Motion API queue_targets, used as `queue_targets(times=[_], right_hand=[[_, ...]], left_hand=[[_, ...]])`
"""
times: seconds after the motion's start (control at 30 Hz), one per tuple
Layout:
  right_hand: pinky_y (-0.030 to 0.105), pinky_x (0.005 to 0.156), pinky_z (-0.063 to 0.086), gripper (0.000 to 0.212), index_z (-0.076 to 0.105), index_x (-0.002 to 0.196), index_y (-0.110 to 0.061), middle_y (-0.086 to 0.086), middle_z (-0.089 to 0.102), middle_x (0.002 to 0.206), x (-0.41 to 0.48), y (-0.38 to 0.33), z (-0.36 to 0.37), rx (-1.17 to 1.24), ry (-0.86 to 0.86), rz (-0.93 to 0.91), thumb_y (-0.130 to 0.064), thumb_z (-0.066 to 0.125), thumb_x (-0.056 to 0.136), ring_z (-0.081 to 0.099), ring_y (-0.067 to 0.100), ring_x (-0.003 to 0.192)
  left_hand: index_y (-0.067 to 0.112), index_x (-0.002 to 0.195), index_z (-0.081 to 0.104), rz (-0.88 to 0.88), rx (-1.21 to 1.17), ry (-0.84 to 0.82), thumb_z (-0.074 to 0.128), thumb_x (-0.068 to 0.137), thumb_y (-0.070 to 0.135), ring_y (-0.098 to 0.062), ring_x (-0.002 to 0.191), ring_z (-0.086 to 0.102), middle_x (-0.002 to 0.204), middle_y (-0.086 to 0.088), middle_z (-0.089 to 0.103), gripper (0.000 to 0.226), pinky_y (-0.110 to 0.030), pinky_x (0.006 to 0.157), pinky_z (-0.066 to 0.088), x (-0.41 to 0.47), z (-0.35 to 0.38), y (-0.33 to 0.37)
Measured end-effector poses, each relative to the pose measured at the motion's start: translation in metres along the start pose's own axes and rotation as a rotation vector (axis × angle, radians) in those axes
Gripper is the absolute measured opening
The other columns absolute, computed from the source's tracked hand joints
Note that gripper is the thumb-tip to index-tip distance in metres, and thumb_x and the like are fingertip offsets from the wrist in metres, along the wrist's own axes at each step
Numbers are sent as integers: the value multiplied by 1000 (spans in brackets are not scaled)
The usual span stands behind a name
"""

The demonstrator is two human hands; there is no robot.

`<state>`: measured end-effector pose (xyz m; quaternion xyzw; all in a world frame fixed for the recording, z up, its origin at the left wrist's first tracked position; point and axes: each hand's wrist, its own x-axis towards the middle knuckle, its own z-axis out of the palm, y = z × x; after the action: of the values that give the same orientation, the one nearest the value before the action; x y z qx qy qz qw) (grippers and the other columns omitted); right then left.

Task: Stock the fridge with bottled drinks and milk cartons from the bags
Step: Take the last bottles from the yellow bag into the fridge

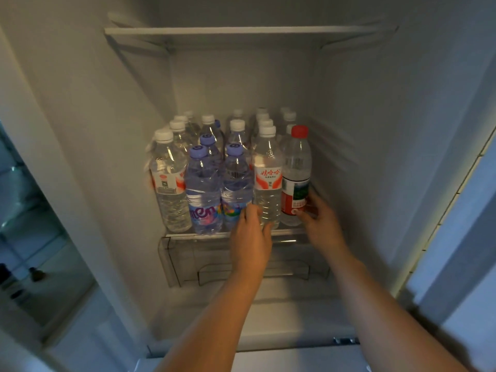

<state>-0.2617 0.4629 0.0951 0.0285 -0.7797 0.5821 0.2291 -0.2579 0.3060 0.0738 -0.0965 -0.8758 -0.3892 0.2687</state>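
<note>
Several water bottles stand packed on a glass fridge shelf (188, 234). At the front right stands a red-capped bottle (296, 167) with a red label; my right hand (320, 224) grips its lower part. Left of it is a white-capped bottle (267, 173) with a red and white label; my left hand (251, 237) holds its base, fingers curled round it. Two purple-capped bottles (204, 189) fill the front middle, and a white-capped one (167, 178) stands at the front left. More white-capped bottles stand in rows behind.
A clear plastic drawer (185, 261) sits below the shelf. An upper shelf (241, 32) spans the fridge above the bottles. The fridge's white side walls close in left and right. The open door's shelves (24, 210) show at the far left.
</note>
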Motion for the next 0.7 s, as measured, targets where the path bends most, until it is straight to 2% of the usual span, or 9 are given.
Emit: queue_targets(times=[0.1,0.2,0.3,0.4,0.5,0.53,0.63,0.7], right_hand=[[27,91,47,48,56,131,-24,-1,66,118,2,0,2,-44,22,27,-7,67,88,61,11,106],[27,86,44,39,59,125,-15,-1,65,111,1,2,5,-81,60,83,-9,69,88,60,14,105],[29,81,44,28,60,114,-15,-3,63,102,-3,5,8,-148,108,123,-17,70,88,61,17,101],[33,82,49,28,58,117,-17,2,66,109,-11,9,10,-274,129,68,-19,65,90,62,22,104],[25,89,40,50,51,134,-18,6,60,127,-25,9,16,-336,108,6,-6,59,87,56,24,117],[26,94,38,55,47,138,-19,6,57,131,-31,9,18,-369,109,-7,-5,58,86,54,24,120],[40,114,20,54,41,144,-21,5,50,140,-55,13,25,-649,153,10,-17,52,91,43,25,131],[49,117,11,54,34,148,-21,6,33,155,-73,17,27,-794,105,29,-29,47,96,25,26,144]], left_hand=[[19,99,48,4,-22,14,72,84,13,-23,87,62,97,-2,62,28,-42,71,54,-1,5,-6],[19,95,48,25,-24,42,72,84,10,-22,84,61,93,-2,61,28,-37,68,52,-1,7,-9],[17,94,49,23,-30,55,71,84,9,-23,84,60,92,-3,61,25,-40,69,52,-2,9,-9],[14,94,52,47,-40,50,69,85,8,-23,84,59,94,-4,59,20,-44,70,53,-3,9,-12],[12,95,57,122,-6,34,68,88,12,-25,84,59,96,-7,58,13,-46,71,52,-6,7,-21],[12,96,59,146,19,30,67,88,14,-26,85,58,97,-8,59,11,-46,73,51,-9,6,-24],[12,101,62,187,101,25,59,90,25,-30,97,58,105,-8,61,17,-45,82,50,-26,-4,-32],[18,122,59,158,250,-28,53,93,32,-32,125,49,131,-4,57,33,-45,105,39,-46,-11,-38]])
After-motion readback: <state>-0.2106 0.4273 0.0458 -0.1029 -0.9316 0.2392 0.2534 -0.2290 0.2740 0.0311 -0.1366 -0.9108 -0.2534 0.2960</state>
